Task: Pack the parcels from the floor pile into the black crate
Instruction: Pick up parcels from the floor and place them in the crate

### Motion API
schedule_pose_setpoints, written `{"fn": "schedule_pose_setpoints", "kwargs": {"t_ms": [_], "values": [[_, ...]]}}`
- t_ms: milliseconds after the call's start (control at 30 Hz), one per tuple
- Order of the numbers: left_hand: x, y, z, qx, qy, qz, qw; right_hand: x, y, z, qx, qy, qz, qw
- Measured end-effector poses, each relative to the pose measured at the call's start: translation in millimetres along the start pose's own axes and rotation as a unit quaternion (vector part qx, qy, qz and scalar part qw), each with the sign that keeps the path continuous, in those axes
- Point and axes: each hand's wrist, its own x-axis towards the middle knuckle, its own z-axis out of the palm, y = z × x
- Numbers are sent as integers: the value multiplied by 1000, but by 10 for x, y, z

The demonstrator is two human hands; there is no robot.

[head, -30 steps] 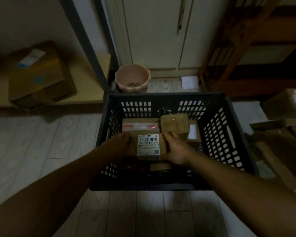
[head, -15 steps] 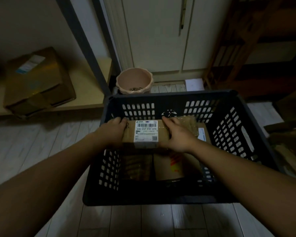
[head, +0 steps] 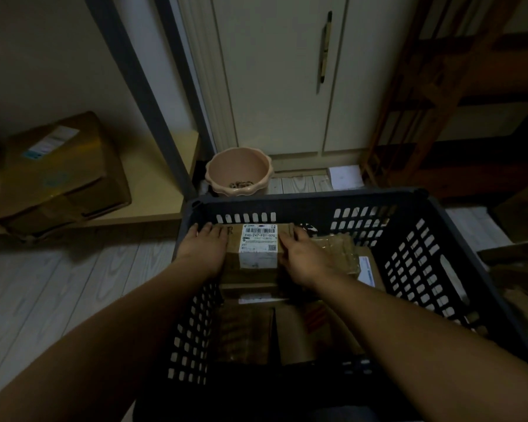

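Note:
The black crate (head: 317, 201) stands on the pale wood floor in front of me. My left hand (head: 206, 248) and my right hand (head: 305, 257) hold the two ends of a brown parcel with a white barcode label (head: 258, 245). It sits low inside the crate against the far wall, towards the left. A film-wrapped brown parcel (head: 339, 254) lies just right of it, and a flat parcel with a white label (head: 368, 269) lies further right. Two more parcels (head: 244, 333) lie on the crate bottom nearer me, one with red print (head: 314, 318).
A pink pot (head: 238, 175) stands just behind the crate. A large taped cardboard box (head: 58, 175) rests on a low shelf at the left. More cardboard parcels (head: 518, 263) lie right of the crate, below a wooden rack (head: 439, 86). White cupboard doors (head: 287, 86) are behind.
Both hands carried the labelled parcel from the middle of the crate to its far wall and lowered it there. My view has moved closer over the crate.

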Motion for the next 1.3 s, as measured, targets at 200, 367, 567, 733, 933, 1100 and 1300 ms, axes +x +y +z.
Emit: {"fn": "schedule_pose_setpoints", "kwargs": {"t_ms": [200, 367, 567, 733, 933, 1100, 1300], "values": [[49, 63, 173, 2, 28, -10, 1000, 31, 89, 128, -53, 53, -49, 996], [76, 47, 171, -28, 11, -22, 999, 38, -63, -38, -62, 11, -11, 998], [-459, -75, -699, -121, -56, -28, 991, -553, -270, -1182, -96, -64, 13, 993], [-1268, -188, -2139, -173, -99, -11, 980, -1287, -439, -2637, -47, -120, 87, 988], [-2453, -208, -3796, -215, -114, 15, 970, -2463, -626, -4347, 19, -98, 129, 987], [-3193, 3, -4800, -280, -72, 57, 956, -3375, -623, -5327, 3, -51, 179, 983], [-3736, 430, -5642, -300, -22, 132, 944, -4372, -574, -6004, 10, 33, 236, 971]]}}
